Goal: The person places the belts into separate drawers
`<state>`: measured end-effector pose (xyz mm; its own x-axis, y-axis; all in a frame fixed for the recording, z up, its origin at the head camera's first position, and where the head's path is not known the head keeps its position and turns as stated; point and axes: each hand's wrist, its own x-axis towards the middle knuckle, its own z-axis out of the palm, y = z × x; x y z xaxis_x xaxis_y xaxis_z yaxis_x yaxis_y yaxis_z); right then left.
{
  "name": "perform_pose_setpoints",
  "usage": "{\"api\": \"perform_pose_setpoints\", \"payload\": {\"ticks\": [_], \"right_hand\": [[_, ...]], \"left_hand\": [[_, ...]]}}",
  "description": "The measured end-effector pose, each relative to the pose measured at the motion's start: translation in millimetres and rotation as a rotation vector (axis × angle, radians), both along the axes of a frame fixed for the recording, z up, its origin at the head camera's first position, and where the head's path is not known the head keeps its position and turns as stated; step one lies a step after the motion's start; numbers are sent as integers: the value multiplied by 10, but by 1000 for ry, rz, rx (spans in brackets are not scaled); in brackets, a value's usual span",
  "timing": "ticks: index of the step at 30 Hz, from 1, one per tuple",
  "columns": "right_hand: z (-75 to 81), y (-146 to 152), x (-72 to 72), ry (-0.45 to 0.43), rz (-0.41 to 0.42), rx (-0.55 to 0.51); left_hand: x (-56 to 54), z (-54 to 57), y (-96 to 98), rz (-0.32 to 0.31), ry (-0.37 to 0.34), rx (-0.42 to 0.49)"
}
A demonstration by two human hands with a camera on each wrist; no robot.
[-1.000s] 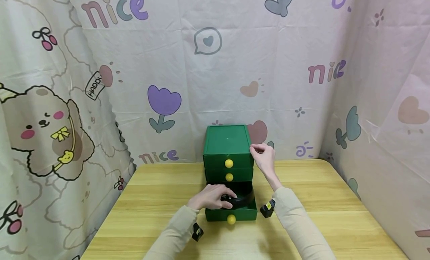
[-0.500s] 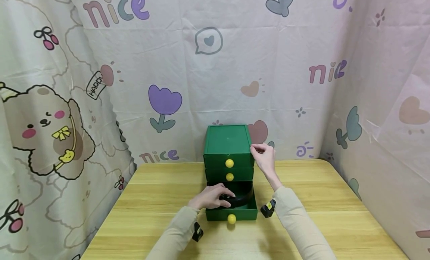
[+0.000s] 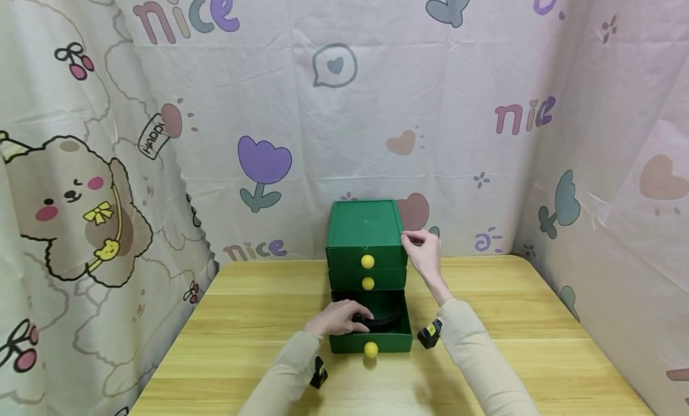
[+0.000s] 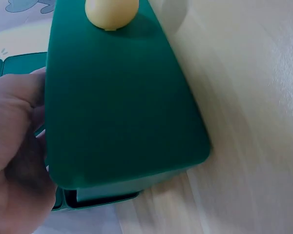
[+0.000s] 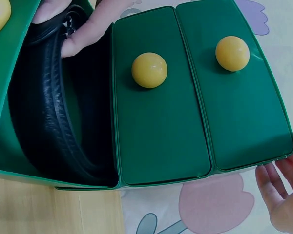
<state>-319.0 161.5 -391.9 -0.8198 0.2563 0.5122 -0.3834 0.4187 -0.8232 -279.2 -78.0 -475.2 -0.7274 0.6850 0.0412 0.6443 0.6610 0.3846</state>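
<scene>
A black coiled leather belt (image 5: 51,109) lies within the pulled-out bottom drawer (image 3: 397,343) of a small green drawer cabinet (image 3: 366,225). My left hand (image 3: 335,318) reaches over the drawer's left side and grips the belt between thumb and fingers. In the left wrist view the drawer front (image 4: 117,107) hides the belt and part of that hand. My right hand (image 3: 424,252) holds the cabinet's upper right front corner with its fingertips, seen also in the right wrist view as a hand (image 5: 289,207) at the cabinet's edge.
The two upper drawers are closed, with round yellow knobs (image 5: 149,70). Another yellow knob (image 3: 371,349) sticks out from the bottom drawer. The cabinet stands near the back of a wooden table (image 3: 258,308), with a printed curtain (image 3: 344,135) behind it.
My left hand has sunk slightly, and the belt sits lower inside the bottom drawer than before. The right hand stays at the cabinet's corner.
</scene>
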Motion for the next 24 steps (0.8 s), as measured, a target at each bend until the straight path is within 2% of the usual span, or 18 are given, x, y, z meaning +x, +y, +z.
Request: {"api": "perform_pose_setpoints", "payload": {"ticks": [6, 19, 24], "right_hand": [[6, -1, -8, -2, -9, 2], [-17, 6, -4, 17, 6, 1], [-14, 0, -5, 18, 9, -3]], "left_hand": [[-32, -41, 29, 5, 25, -6], [3, -76, 66, 31, -13, -63], [-7, -88, 78, 40, -36, -52]]}}
